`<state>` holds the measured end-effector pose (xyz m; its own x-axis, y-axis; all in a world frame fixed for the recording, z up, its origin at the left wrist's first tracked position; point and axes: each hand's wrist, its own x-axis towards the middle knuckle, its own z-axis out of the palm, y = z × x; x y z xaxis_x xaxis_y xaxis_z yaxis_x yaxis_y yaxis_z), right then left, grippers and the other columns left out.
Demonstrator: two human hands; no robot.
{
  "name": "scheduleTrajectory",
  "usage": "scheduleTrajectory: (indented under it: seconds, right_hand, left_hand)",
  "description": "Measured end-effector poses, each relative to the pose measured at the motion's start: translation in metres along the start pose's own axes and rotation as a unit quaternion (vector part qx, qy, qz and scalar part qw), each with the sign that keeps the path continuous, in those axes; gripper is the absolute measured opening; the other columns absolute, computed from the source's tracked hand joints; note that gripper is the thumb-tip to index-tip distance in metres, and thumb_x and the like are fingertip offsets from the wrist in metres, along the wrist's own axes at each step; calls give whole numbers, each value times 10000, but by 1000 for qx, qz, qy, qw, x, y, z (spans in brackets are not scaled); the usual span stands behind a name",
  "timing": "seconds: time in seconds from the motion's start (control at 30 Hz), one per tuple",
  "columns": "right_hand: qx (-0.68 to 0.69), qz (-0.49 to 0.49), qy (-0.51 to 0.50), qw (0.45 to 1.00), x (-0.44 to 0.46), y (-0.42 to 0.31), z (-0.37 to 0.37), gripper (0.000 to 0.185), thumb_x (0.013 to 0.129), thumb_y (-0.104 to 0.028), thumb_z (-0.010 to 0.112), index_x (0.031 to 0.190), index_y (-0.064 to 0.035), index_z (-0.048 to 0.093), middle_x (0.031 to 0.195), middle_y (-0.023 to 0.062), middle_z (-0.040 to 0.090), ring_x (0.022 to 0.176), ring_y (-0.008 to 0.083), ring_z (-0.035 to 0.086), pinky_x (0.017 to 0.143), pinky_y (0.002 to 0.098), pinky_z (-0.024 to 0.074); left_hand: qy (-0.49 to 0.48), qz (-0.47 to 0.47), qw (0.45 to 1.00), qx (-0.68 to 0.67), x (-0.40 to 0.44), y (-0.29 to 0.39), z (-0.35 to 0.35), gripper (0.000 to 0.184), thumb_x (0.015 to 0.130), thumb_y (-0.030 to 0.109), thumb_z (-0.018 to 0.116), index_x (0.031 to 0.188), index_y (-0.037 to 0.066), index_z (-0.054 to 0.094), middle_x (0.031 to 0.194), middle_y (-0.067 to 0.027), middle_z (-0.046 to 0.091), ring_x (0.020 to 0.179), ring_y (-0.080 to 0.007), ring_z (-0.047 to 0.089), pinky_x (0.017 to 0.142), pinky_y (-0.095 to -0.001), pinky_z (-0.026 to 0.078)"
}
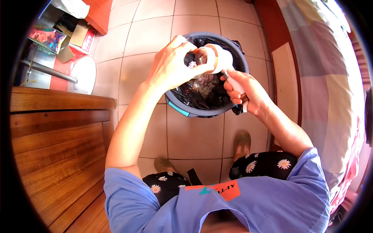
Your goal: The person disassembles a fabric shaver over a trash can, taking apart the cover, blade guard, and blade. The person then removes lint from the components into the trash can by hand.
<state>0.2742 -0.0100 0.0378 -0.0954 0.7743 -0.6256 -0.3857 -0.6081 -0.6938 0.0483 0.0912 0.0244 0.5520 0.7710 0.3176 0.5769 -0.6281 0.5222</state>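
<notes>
Here's the person's right hand (pixel 250 89), grip wrapped firmly round the handle (pixel 235 84) of a roller (pixel 223 59), which is up over the bin (pixel 206 113)! And the left hand (pixel 173 64) is in on it too, grip closed at the far end of the roll, thumb pressed along its side. Right below, a black bag (pixel 186 95) lines the bin, pale crumpled scraps (pixel 206 84) heaped inside. The bin stands on the tiled floor (pixel 194 134), feet just behind it, between a wooden cabinet (pixel 58 147) and a bed (pixel 326 97).
</notes>
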Motion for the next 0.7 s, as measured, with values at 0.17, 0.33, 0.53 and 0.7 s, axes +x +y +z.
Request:
scheduleTrajectory:
  seconds: [0.17, 0.33, 0.53, 0.7]
  right_hand:
    - [18, 21, -3, 1000, 0, 1, -2, 365, 1034, -332, 617, 1122, 17, 555, 739, 26, 551, 490, 48, 420, 406, 197, 333]
    - [23, 23, -6, 999, 1, 3, -3, 362, 1035, -332, 616, 1119, 16, 558, 745, 27, 555, 495, 48, 420, 412, 196, 336]
    - [5, 15, -21, 1000, -1, 4, -5, 354, 1039, -328, 610, 1116, 14, 562, 746, 25, 555, 497, 47, 420, 415, 196, 337]
    - [23, 22, -13, 999, 0, 2, -5, 350, 1039, -329, 606, 1110, 11, 563, 743, 23, 553, 492, 48, 415, 413, 196, 330]
  left_hand:
    - [14, -55, 998, -35, -4, 12, -4, 589, 739, 410, 882, 1197, 105, 673, 1214, -94, 590, 1042, -316, 690, 881, -427, 580]
    - [15, 49, 998, -28, -2, 2, -4, 593, 686, 278, 896, 1216, 156, 659, 1226, -71, 578, 1065, -306, 672, 897, -434, 582]
    - [-43, -35, 998, 8, -4, -3, -3, 473, 749, 284, 880, 1154, 119, 698, 1144, -76, 625, 949, -247, 685, 851, -375, 565]
    - [7, -31, 999, -44, -3, 9, -2, 472, 735, 352, 887, 1095, 94, 725, 1082, -68, 649, 903, -222, 686, 819, -376, 568]
